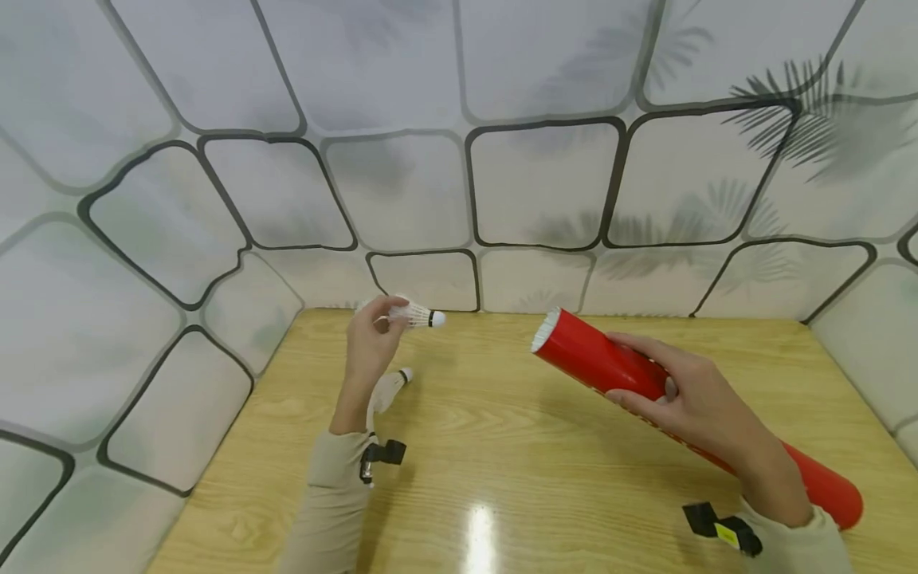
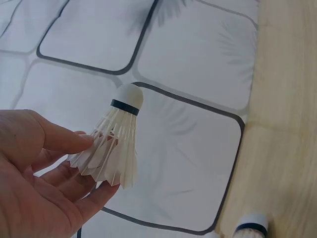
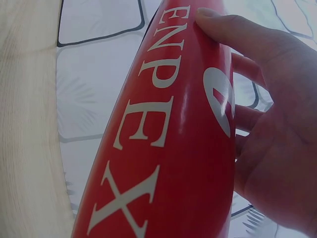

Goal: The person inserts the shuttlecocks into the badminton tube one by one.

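My left hand (image 1: 373, 339) pinches a white shuttlecock (image 1: 416, 316) by its feathers, above the far left part of the table. In the left wrist view, the dark-banded cork of this shuttlecock (image 2: 126, 106) points up and away from the fingers. My right hand (image 1: 692, 395) grips a long red tube (image 1: 595, 351), thumb on one side and fingers on the other. It slants, with a whitish ridged end raised toward the left and its other end low at the right. White letters run along the tube (image 3: 163, 148) in the right wrist view.
Below the left hand, another shuttlecock (image 1: 390, 389) lies on the wooden table (image 1: 495, 422); more white pieces there are partly hidden by the left wrist. A patterned wall (image 1: 545, 183) stands along the table's back edge and continues at both sides.
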The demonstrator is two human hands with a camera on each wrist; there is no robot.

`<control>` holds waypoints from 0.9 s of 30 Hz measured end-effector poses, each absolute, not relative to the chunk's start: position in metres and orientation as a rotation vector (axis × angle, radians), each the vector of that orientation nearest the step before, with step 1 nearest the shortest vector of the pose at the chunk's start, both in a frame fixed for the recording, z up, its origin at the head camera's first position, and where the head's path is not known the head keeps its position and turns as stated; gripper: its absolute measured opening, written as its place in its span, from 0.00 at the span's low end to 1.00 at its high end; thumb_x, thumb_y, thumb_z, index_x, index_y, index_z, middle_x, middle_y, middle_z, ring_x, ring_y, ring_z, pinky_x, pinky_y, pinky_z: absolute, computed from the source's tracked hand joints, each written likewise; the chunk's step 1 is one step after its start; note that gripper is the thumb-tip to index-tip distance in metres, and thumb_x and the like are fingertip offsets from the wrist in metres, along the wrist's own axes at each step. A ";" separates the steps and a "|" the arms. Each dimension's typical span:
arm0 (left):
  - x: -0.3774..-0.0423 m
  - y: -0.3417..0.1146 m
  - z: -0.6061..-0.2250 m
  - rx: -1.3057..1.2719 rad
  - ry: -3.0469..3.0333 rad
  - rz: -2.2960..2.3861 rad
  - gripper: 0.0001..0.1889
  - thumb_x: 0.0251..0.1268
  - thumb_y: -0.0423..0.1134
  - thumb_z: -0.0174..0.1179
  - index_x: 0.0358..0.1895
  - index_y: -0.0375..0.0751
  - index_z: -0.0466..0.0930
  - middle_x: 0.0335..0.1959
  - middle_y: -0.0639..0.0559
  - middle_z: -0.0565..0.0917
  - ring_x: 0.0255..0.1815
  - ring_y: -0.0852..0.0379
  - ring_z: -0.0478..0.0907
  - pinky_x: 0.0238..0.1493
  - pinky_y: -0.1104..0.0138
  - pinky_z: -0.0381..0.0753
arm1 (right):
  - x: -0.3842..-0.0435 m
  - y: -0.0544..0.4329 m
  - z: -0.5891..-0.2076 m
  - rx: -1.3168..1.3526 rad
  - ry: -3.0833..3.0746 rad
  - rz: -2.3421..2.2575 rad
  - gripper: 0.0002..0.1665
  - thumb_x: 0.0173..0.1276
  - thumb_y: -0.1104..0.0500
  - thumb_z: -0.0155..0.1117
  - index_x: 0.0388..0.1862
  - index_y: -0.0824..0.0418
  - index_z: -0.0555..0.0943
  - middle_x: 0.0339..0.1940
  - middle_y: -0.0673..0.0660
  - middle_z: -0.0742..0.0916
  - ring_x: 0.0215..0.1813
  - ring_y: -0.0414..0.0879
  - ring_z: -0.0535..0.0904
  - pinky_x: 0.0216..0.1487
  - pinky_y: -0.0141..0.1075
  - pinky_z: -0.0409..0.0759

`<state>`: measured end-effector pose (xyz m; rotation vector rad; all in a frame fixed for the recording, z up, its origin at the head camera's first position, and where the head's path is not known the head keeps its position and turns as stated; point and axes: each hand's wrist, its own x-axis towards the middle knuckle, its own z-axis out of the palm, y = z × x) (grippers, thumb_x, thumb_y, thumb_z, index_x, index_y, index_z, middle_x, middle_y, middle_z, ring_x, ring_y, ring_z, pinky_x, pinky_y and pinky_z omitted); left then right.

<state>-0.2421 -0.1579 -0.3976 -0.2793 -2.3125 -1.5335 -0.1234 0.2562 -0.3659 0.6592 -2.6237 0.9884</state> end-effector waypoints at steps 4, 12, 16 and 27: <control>-0.236 -0.152 -0.388 -0.321 -2.236 -1.585 0.11 0.67 0.22 0.61 0.50 0.31 0.84 0.49 0.37 0.85 0.38 0.37 0.86 0.28 0.75 0.75 | -0.122 0.258 -0.365 0.647 -2.613 0.986 0.42 0.61 0.56 0.80 0.73 0.50 0.74 0.56 0.59 0.84 0.43 0.54 0.80 0.24 0.33 0.82; -0.229 -0.137 -0.376 -0.394 -2.124 -1.638 0.11 0.67 0.21 0.63 0.50 0.31 0.84 0.50 0.36 0.86 0.43 0.39 0.87 0.39 0.75 0.82 | -0.121 0.259 -0.365 0.638 -2.611 0.987 0.42 0.62 0.56 0.80 0.74 0.49 0.73 0.57 0.58 0.84 0.45 0.54 0.80 0.25 0.33 0.83; -0.223 -0.130 -0.370 -0.431 -2.084 -1.645 0.11 0.67 0.22 0.63 0.50 0.31 0.85 0.49 0.36 0.87 0.42 0.39 0.87 0.40 0.74 0.83 | -0.120 0.259 -0.364 0.644 -2.605 0.988 0.42 0.62 0.56 0.80 0.74 0.49 0.73 0.58 0.58 0.84 0.45 0.54 0.80 0.25 0.33 0.83; -0.204 -0.112 -0.355 -0.537 -1.954 -1.661 0.11 0.67 0.20 0.62 0.50 0.28 0.83 0.48 0.37 0.86 0.45 0.43 0.86 0.50 0.66 0.85 | -0.118 0.257 -0.365 0.663 -2.573 0.998 0.43 0.61 0.58 0.81 0.74 0.48 0.73 0.58 0.57 0.84 0.45 0.53 0.81 0.25 0.32 0.83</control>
